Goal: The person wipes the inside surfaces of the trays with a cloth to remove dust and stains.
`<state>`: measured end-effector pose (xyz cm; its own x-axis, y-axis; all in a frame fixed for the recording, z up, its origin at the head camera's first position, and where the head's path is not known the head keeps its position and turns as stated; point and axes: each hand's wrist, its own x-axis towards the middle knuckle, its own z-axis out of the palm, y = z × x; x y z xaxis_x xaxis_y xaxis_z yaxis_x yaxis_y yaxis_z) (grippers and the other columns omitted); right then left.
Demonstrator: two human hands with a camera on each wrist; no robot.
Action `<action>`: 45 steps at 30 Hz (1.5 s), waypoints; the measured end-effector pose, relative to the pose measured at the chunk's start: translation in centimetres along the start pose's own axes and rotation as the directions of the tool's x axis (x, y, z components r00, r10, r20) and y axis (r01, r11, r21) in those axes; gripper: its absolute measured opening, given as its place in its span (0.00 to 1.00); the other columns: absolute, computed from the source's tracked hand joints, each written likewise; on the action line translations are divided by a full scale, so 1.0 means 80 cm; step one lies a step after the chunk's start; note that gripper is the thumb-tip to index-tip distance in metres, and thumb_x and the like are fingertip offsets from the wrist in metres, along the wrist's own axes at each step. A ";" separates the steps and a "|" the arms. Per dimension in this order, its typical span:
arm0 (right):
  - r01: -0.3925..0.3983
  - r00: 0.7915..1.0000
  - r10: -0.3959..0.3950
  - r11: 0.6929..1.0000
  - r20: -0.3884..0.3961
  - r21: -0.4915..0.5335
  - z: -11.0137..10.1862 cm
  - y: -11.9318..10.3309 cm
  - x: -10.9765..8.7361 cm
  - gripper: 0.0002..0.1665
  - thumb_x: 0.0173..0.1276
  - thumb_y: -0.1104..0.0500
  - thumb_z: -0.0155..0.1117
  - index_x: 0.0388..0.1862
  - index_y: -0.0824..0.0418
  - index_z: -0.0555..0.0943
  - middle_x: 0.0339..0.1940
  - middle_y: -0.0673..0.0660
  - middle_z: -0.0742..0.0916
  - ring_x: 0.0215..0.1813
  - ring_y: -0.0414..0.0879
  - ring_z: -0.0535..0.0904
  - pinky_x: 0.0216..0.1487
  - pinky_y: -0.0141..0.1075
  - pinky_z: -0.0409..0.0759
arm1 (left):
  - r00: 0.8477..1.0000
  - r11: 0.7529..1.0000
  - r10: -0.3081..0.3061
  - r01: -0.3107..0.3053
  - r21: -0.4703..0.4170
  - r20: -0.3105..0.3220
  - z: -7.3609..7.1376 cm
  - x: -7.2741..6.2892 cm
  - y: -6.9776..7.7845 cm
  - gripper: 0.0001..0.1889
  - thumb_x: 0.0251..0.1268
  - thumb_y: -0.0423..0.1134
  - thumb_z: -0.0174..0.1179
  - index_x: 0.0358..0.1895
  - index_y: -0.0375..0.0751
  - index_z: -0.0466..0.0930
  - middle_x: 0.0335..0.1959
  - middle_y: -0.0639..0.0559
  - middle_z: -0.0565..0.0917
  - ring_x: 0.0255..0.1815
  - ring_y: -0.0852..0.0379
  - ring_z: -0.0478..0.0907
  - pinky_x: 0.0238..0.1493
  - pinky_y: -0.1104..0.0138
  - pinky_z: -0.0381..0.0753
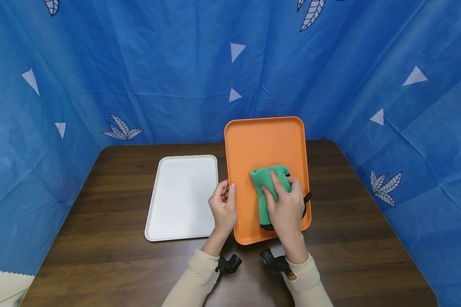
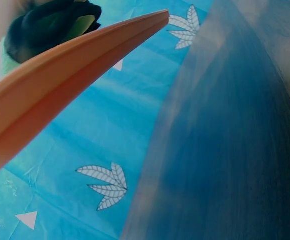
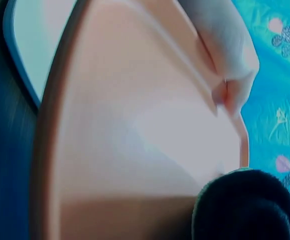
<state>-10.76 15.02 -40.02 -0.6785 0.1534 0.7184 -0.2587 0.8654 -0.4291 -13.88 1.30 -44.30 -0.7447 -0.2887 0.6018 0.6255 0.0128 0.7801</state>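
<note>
While the left hand (image 1: 223, 209) is pinching the left rim of a shallow, smooth orange rectangular tray with rounded corners (image 1: 265, 140), the right hand (image 1: 286, 209) is gripping a soft, folded green cloth with dark edging (image 1: 260, 179) against the tray's inner face. The two hands are working apart, with the left thumb lying along the rim and the left fingers curling outside it, and the right thumb and fingers spreading over the cloth. The cloth is sitting right of the tray's middle, toward its near end, and a thin black loop (image 1: 307, 198) is poking past the right rim. The orange tray is tilting above a dark brown wood-grain table (image 1: 107, 230), its far edge overlapping the blue fabric curtain printed with pale leaves and triangles (image 1: 157, 64). Just left of it, a white rectangular tray with rounded corners (image 1: 184, 200) is lying flat on the table. Cream sleeves (image 1: 199, 273) are covering both forearms, and a black device (image 1: 229, 264) is jutting from the left wrist.
</note>
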 end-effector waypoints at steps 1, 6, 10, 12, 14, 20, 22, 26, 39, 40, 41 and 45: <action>-0.013 1.000 0.013 1.000 -0.001 0.004 -0.001 0.003 0.001 0.28 0.57 0.58 0.76 0.57 0.60 0.83 0.45 0.72 0.78 0.46 0.63 0.74 0.41 0.56 0.77 | 1.000 1.000 0.000 0.000 0.002 0.000 0.000 0.000 0.000 0.05 0.67 0.22 0.54 0.39 0.23 0.79 0.21 0.36 0.80 0.20 0.67 0.67 0.18 0.76 0.66; -0.090 0.996 0.090 0.996 -0.002 0.018 -0.007 0.017 0.005 0.27 0.59 0.58 0.74 0.58 0.61 0.82 0.47 0.73 0.76 0.48 0.64 0.73 0.43 0.57 0.75 | 1.000 1.000 0.006 -0.006 0.006 -0.001 -0.001 0.001 0.000 0.05 0.67 0.23 0.53 0.40 0.22 0.79 0.21 0.35 0.81 0.20 0.67 0.68 0.18 0.76 0.67; -0.179 0.984 0.179 0.984 0.003 0.003 -0.012 0.029 0.008 0.27 0.60 0.57 0.73 0.59 0.61 0.81 0.48 0.73 0.75 0.49 0.64 0.72 0.44 0.57 0.74 | 1.000 1.000 0.020 -0.020 0.003 -0.004 -0.002 0.001 -0.001 0.05 0.66 0.22 0.54 0.40 0.22 0.79 0.21 0.35 0.81 0.20 0.67 0.68 0.18 0.76 0.67; -0.222 0.975 0.222 0.975 0.003 -0.006 -0.015 0.034 0.009 0.27 0.61 0.56 0.72 0.60 0.60 0.81 0.49 0.73 0.75 0.50 0.64 0.72 0.44 0.57 0.74 | 1.000 1.000 0.028 -0.028 0.004 -0.004 -0.002 0.001 0.000 0.05 0.66 0.21 0.54 0.40 0.22 0.79 0.21 0.35 0.81 0.20 0.67 0.68 0.18 0.76 0.67; -0.252 0.968 0.252 0.968 0.005 -0.008 -0.016 0.038 0.010 0.27 0.62 0.56 0.72 0.61 0.59 0.81 0.50 0.72 0.75 0.51 0.64 0.72 0.45 0.57 0.73 | 0.999 0.999 0.032 -0.032 0.007 -0.005 -0.002 0.002 0.000 0.05 0.64 0.19 0.54 0.40 0.22 0.79 0.21 0.35 0.81 0.20 0.67 0.68 0.17 0.76 0.66; -0.288 0.957 0.288 0.958 0.017 -0.005 -0.016 0.039 0.008 0.28 0.63 0.55 0.71 0.62 0.59 0.80 0.51 0.72 0.74 0.51 0.64 0.71 0.45 0.57 0.72 | 1.000 1.000 0.023 -0.023 0.019 -0.005 -0.001 0.004 0.007 0.05 0.62 0.17 0.53 0.39 0.19 0.78 0.20 0.33 0.80 0.19 0.67 0.66 0.17 0.76 0.65; -0.296 0.955 0.296 0.955 0.017 -0.008 -0.015 0.038 0.007 0.28 0.63 0.55 0.71 0.62 0.59 0.79 0.50 0.72 0.74 0.51 0.63 0.71 0.46 0.57 0.72 | 1.000 0.999 0.025 -0.025 0.023 -0.004 -0.001 0.005 0.015 0.05 0.62 0.16 0.53 0.38 0.18 0.77 0.20 0.32 0.79 0.19 0.67 0.66 0.18 0.76 0.65; -0.305 0.952 0.305 0.952 0.009 -0.015 -0.014 0.035 0.005 0.28 0.63 0.54 0.71 0.62 0.59 0.79 0.51 0.72 0.74 0.51 0.64 0.71 0.45 0.57 0.72 | 0.999 0.999 0.032 -0.032 0.024 0.002 -0.001 0.008 0.030 0.04 0.62 0.15 0.52 0.36 0.16 0.76 0.19 0.32 0.78 0.19 0.68 0.65 0.17 0.76 0.64; -0.252 0.968 0.252 0.967 -0.009 0.023 -0.006 0.016 -0.002 0.27 0.62 0.55 0.72 0.60 0.61 0.80 0.49 0.73 0.75 0.49 0.64 0.71 0.43 0.57 0.74 | 0.999 0.999 0.033 -0.033 0.013 -0.006 -0.002 0.000 -0.002 0.05 0.65 0.20 0.54 0.40 0.23 0.78 0.18 0.38 0.76 0.19 0.67 0.64 0.17 0.75 0.63; -0.244 0.970 0.244 0.970 -0.011 0.023 -0.005 0.014 -0.003 0.27 0.62 0.56 0.72 0.60 0.61 0.81 0.49 0.73 0.75 0.49 0.64 0.72 0.43 0.57 0.74 | 0.999 0.999 0.036 -0.036 0.009 -0.005 -0.002 0.000 -0.002 0.05 0.65 0.21 0.54 0.40 0.23 0.78 0.17 0.39 0.76 0.19 0.67 0.64 0.17 0.75 0.63; -0.235 0.972 0.236 0.972 -0.013 0.022 -0.005 0.012 -0.003 0.27 0.62 0.56 0.72 0.60 0.61 0.81 0.48 0.73 0.75 0.49 0.64 0.72 0.43 0.57 0.74 | 0.999 0.999 0.037 -0.037 0.005 -0.004 -0.002 0.000 -0.002 0.05 0.66 0.21 0.54 0.40 0.23 0.78 0.17 0.39 0.76 0.19 0.67 0.64 0.17 0.75 0.63; -0.200 0.980 0.200 0.980 -0.010 0.020 -0.002 0.004 -0.006 0.27 0.61 0.56 0.73 0.60 0.60 0.81 0.48 0.73 0.75 0.49 0.63 0.72 0.44 0.56 0.73 | 0.999 0.999 0.036 -0.036 0.003 0.003 -0.003 0.000 -0.001 0.05 0.67 0.22 0.54 0.40 0.23 0.78 0.17 0.40 0.75 0.19 0.67 0.64 0.16 0.75 0.63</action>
<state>-10.45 15.31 -40.43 -0.7094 0.3283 0.6237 -0.1315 0.8077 -0.5747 -13.88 1.11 -44.43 -0.7222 -0.2850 0.6303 0.6514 0.0261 0.7583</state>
